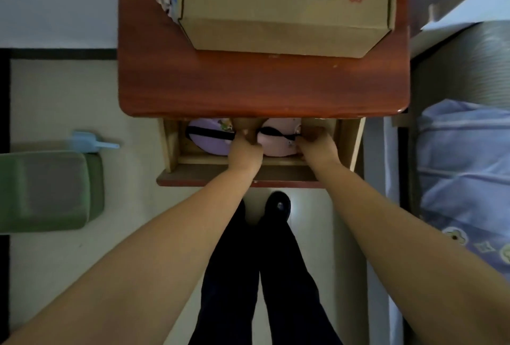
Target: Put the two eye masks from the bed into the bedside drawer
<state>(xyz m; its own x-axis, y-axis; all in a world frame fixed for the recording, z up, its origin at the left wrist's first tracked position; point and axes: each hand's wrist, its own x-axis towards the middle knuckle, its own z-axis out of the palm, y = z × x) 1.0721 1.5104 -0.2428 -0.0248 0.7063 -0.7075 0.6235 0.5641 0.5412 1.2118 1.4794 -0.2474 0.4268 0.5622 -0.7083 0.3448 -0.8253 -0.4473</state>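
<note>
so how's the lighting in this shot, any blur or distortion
Head view: dim overall, the drawer interior shadowed under the tabletop; both masks, purple and pink, look soft, as do the left hand and right hand; wide-angle stretch enlarges the forearms toward the frame edges.

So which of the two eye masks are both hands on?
The pink eye mask, on the drawer's right; the purple eye mask lies alone on the left.

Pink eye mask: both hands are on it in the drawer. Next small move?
Probably let go and pull both hands back. The pink eye mask already lies in the open drawer beside the purple eye mask, left hand and right hand gripping its ends.
</note>
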